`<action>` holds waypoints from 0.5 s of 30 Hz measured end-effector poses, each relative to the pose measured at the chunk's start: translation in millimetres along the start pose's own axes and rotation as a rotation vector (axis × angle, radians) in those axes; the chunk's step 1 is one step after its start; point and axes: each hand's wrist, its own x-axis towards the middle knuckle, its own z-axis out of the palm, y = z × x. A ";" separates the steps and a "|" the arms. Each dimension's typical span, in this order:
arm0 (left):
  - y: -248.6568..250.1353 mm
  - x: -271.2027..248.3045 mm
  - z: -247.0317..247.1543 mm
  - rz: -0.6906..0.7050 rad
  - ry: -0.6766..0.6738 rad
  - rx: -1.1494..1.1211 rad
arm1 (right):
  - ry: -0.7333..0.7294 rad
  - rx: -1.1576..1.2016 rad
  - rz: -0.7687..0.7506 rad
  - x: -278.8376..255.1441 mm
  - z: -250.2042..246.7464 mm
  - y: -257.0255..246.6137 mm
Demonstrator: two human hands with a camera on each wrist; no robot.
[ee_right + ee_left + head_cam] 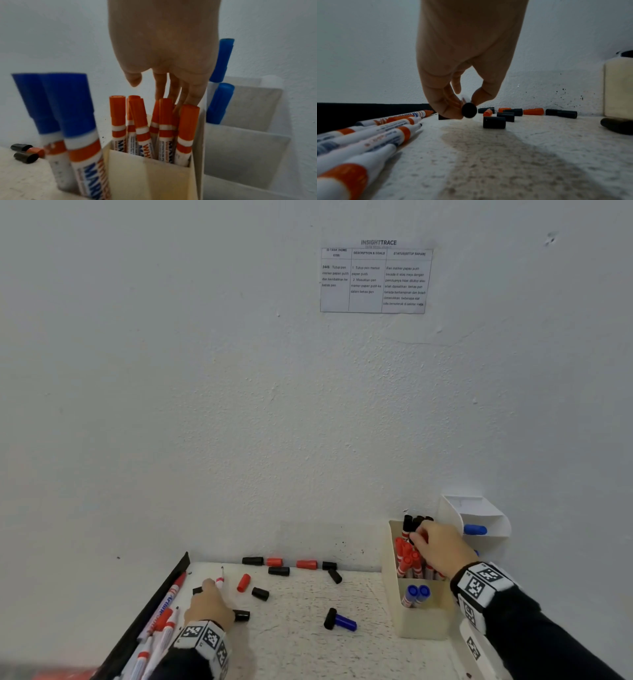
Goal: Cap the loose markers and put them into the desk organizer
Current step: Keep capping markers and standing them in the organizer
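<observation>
- The left hand (208, 607) is pinching an uncapped marker (220, 579) between thumb and fingers just above the desk (301, 655), its tip pointing away toward the wall; the left wrist view is showing the marker's black butt end (468, 112) at the fingertips.
- To that hand's left, a row of uncapped markers (382, 129) is lying along the desk's black edge strip (150, 607).
- Loose black and red caps (278, 570) are lying scattered between the two hands, with a blue cap beside a black one (339, 620) nearer the person.
- The right hand (440, 546) is reaching down into the cream desk organizer (424, 621), its straightened fingers (193, 94) touching the red-capped markers (164, 121) standing in the rear compartment and gripping nothing.
- Two blue-capped markers (417, 594) are standing in the compartment below that wrist.
- A white holder (479, 511) with blue-capped markers (220, 102) is standing just right of the right hand.
</observation>
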 end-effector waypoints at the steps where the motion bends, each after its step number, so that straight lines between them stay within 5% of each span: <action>1: 0.3 -2.0 -2.9 0.005 0.009 -0.037 | 0.002 0.017 -0.010 -1.6 0.6 -0.5; 6: 3.0 -12.7 -14.6 -0.015 -0.045 -0.167 | -0.098 -0.053 -0.200 -7.7 9.9 -4.3; 15: 6.0 -26.4 -5.9 0.021 -0.132 -0.191 | 0.065 -0.252 -0.169 -14.2 19.2 -9.9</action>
